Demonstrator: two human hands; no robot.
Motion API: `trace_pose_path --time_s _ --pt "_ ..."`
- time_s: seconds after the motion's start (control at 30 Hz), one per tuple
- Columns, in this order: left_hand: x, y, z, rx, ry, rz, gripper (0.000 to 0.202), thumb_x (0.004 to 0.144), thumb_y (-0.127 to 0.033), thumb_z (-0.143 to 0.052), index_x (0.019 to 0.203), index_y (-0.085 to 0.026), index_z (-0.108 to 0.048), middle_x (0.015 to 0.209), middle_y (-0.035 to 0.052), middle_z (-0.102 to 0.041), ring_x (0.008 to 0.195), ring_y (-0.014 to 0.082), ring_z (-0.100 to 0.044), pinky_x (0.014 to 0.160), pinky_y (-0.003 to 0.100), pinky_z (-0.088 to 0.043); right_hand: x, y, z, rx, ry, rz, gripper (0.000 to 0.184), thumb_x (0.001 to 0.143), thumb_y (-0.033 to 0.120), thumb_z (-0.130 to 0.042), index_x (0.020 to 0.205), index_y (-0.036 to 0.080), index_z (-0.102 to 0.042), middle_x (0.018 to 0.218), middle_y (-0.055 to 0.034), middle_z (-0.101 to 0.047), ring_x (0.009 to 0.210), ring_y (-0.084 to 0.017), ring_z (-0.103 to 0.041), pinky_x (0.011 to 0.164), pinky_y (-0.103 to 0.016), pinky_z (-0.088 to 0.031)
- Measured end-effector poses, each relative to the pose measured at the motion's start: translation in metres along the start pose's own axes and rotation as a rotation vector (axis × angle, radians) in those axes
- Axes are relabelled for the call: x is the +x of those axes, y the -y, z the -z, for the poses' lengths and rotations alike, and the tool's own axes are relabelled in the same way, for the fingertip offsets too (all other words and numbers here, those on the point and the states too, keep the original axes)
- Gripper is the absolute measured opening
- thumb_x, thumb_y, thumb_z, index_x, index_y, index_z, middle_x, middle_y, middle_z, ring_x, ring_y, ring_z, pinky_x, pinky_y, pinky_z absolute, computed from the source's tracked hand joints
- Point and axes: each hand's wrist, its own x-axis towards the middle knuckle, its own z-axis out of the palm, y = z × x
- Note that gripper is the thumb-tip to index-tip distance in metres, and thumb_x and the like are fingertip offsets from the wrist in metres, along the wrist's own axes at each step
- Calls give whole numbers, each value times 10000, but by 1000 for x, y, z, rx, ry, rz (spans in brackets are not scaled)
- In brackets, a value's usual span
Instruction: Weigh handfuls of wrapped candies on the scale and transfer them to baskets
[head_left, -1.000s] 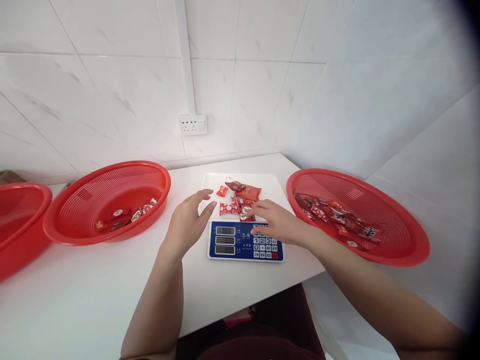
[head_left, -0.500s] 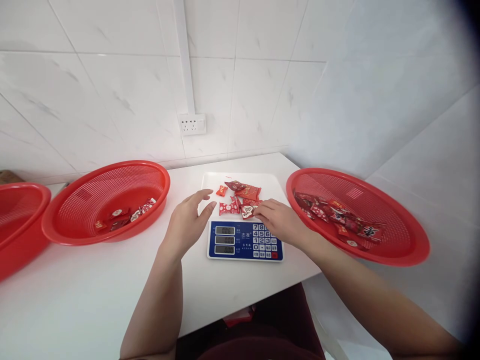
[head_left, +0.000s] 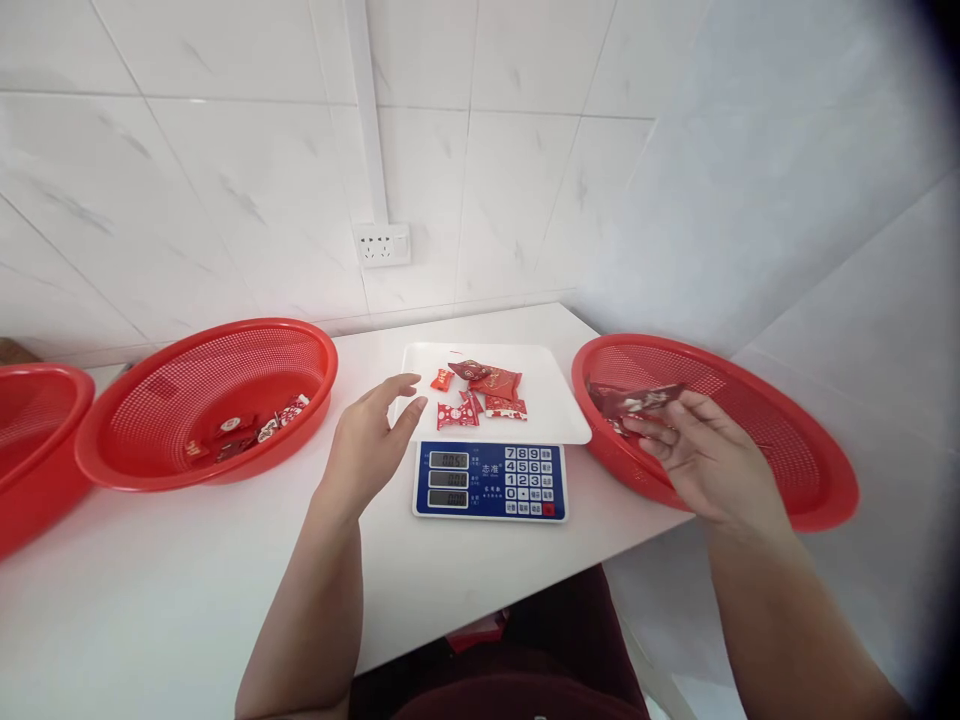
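My right hand (head_left: 716, 455) pinches a dark red wrapped candy (head_left: 636, 402) with white markings, slightly blurred, above the right red basket (head_left: 806, 450). Loose wrapped candies in that basket are partly hidden by the hand. My left hand (head_left: 371, 440) hovers at the left edge of the white weighing pan (head_left: 555, 405), fingers apart and holding nothing. Several red candy packets (head_left: 497, 382) lie on the pan, among them a small orange-red one (head_left: 442, 380) and a dotted one (head_left: 457, 414). The digital scale's blue panel (head_left: 491, 500) faces me with number keys and lit displays.
A red perforated basket (head_left: 172, 370) with a few candies stands on the left of the white table (head_left: 420, 580). Another red basket (head_left: 45, 450) is cut off at the left edge. Behind are a tiled wall and a socket (head_left: 382, 245). The table's front edge slants before my body.
My right hand has moved right from the pan to over the right basket, taking a candy off the pan. My left hand has barely moved. The scale's top reading has changed.
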Motion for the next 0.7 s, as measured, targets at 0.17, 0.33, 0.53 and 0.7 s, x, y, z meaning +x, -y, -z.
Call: trace_pose_path --time_s 0.17,0.33,0.53,0.7 --pt "2 0 -2 6 20 -2 336 865 -446 -450 1139 -295 -570 1046 -21 -672 469 68 -403 580 262 -418 -3 5 20 161 -200 -80 112 706 203 -699 739 236 -597 769 24 -667 747 -149 -689 512 -184 -530" --pt "3 0 -5 20 33 -11 334 867 -447 -451 1143 -300 -567 1038 -27 -674 479 73 -422 598 264 -422 -2 6 24 227 -340 -16 94 758 155 -641 755 230 -584 728 16 -659 738 -156 -691 538 -214 -545" --pt "3 1 -7 28 39 -20 339 868 -451 -446 1146 -297 -566 1043 -20 -674 477 71 -444 603 263 -434 2 3 30 215 -391 151 99 778 190 -631 717 252 -585 813 3 -649 914 -205 -671 884 -404 -526" --pt "5 3 -7 60 44 -17 349 865 -470 -444 1152 -309 -561 1050 -29 -674 495 78 -466 605 269 -443 2 -1 28 78 -352 298 218 721 239 -700 927 271 -634 1151 -20 -587 967 -208 -652 966 -461 -457"
